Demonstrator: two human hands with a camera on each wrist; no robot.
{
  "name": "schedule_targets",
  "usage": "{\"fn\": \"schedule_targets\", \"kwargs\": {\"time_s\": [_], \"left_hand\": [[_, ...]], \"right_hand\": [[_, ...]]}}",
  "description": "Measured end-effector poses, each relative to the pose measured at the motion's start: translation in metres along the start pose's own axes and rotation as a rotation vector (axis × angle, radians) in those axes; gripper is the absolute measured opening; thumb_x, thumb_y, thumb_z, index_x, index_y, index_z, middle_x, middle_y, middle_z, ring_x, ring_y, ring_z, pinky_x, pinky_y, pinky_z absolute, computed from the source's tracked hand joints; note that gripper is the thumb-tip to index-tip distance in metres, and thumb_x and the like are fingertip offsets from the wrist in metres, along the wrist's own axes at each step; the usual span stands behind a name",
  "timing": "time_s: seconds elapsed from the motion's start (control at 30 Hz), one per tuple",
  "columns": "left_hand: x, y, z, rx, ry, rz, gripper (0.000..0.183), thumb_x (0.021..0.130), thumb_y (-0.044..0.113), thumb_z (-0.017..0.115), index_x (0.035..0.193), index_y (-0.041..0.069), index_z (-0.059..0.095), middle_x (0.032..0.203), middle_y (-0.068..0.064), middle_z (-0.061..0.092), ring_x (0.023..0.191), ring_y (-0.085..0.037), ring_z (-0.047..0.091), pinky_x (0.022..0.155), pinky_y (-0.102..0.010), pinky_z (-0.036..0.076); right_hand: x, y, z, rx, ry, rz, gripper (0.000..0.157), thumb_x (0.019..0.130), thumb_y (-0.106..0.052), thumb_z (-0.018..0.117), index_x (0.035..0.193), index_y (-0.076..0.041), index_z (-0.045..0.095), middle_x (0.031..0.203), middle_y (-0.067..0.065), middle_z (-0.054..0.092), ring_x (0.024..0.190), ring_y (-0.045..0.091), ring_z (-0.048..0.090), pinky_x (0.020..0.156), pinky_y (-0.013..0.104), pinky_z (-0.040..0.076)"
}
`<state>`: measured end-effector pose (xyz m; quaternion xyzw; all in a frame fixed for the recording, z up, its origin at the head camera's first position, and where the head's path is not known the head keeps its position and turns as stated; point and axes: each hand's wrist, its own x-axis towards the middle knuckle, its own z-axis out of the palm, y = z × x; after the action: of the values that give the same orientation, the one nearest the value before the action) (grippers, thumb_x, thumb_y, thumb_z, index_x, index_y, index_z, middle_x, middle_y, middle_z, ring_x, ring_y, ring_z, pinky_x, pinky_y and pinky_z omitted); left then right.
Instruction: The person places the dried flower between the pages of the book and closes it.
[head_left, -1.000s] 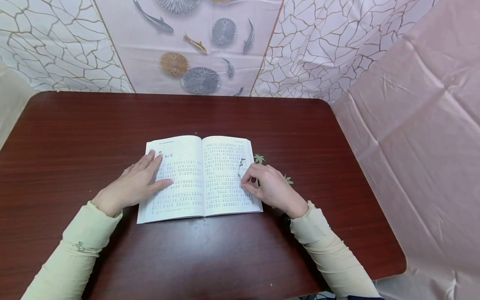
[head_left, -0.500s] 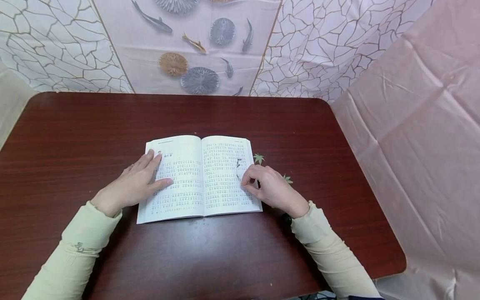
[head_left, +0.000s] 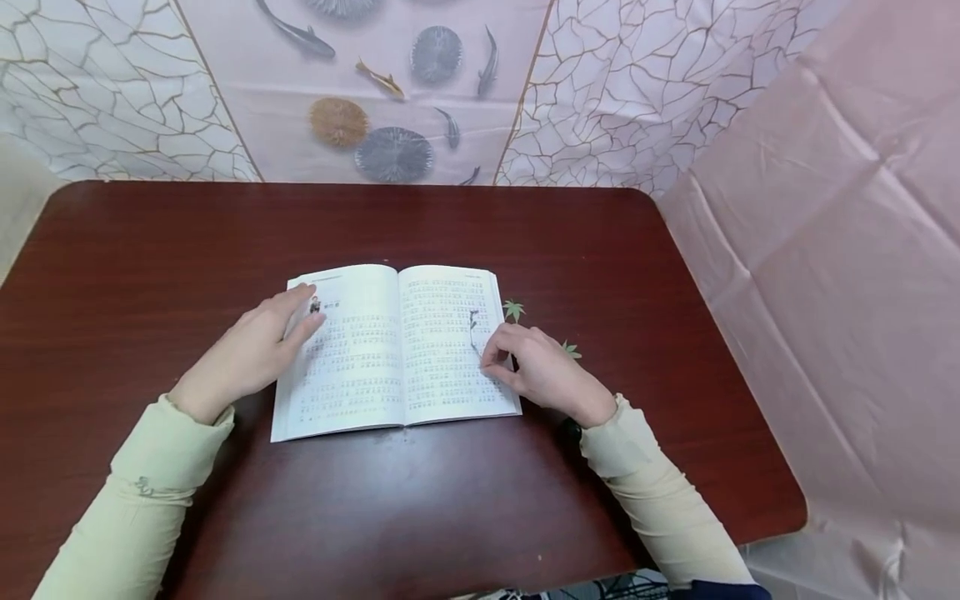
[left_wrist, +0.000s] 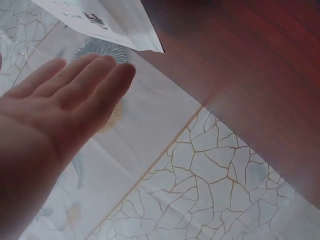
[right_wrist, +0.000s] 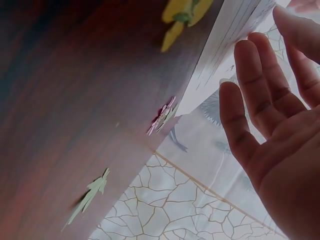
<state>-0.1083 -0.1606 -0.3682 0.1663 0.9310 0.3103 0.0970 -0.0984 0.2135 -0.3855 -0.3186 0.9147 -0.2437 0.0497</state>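
Note:
An open book (head_left: pixel 360 375) with printed pages lies on the dark red table. My left hand (head_left: pixel 251 354) is over the left page's outer edge, its fingers extended and the thumb near a small printed picture. The left wrist view has this hand (left_wrist: pixel 65 95) with straight fingers and nothing in them. Over the right page, my right hand (head_left: pixel 536 367) pinches the lower end of a thin dark sprig (head_left: pixel 473 325) between thumb and forefinger. The sprig points away from me along the page's outer side. In the right wrist view the pinching fingertips are partly cut off.
Green leaves (head_left: pixel 514 310) lie on the table (head_left: pixel 637 275) right of the book, one leaf (head_left: pixel 570 350) partly behind the right hand. The right wrist view adds a yellow flower (right_wrist: pixel 182 17) and a pinkish flower (right_wrist: pixel 162 116). A patterned cloth (head_left: pixel 393 92) hangs behind.
My left hand has shifted up and left, its thumb rising toward the forefinger. The sprig's tip has swung slightly left, while the right hand stays nearly in place. The head view has tilted a little.

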Motion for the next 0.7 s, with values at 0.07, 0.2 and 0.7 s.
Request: {"fn": "schedule_targets", "kwargs": {"time_s": [0.07,0.2,0.7], "left_hand": [[0.000,0.001,-0.002,-0.060,0.050,-0.004,0.062,0.104,0.041,0.039,0.148,-0.002,0.036,0.149,-0.024,0.038,0.137,-0.038,0.034,0.108,-0.057,0.029],[-0.001,0.004,-0.007,-0.165,0.156,-0.006,0.053,0.104,0.040,0.039,0.144,0.006,0.046,0.141,-0.017,0.050,0.129,-0.031,0.046,0.102,-0.054,0.036],[0.012,0.012,-0.014,-0.449,0.210,0.054,0.044,0.105,0.036,0.041,0.131,0.006,0.059,0.128,-0.008,0.062,0.121,-0.021,0.055,0.102,-0.042,0.038]], "right_hand": [[0.001,-0.001,0.000,0.003,-0.001,0.003,0.014,0.084,-0.011,0.076,0.088,-0.020,0.066,0.088,-0.011,0.059,0.077,0.009,0.057,0.067,0.023,0.047],[0.005,-0.001,0.001,0.023,-0.001,-0.001,0.013,0.085,-0.012,0.076,0.089,-0.019,0.066,0.090,-0.009,0.060,0.078,0.010,0.057,0.066,0.023,0.047],[0.003,0.001,0.005,0.072,0.026,0.014,0.013,0.086,-0.016,0.076,0.093,-0.020,0.066,0.094,-0.009,0.062,0.082,0.010,0.057,0.066,0.030,0.049]]}}
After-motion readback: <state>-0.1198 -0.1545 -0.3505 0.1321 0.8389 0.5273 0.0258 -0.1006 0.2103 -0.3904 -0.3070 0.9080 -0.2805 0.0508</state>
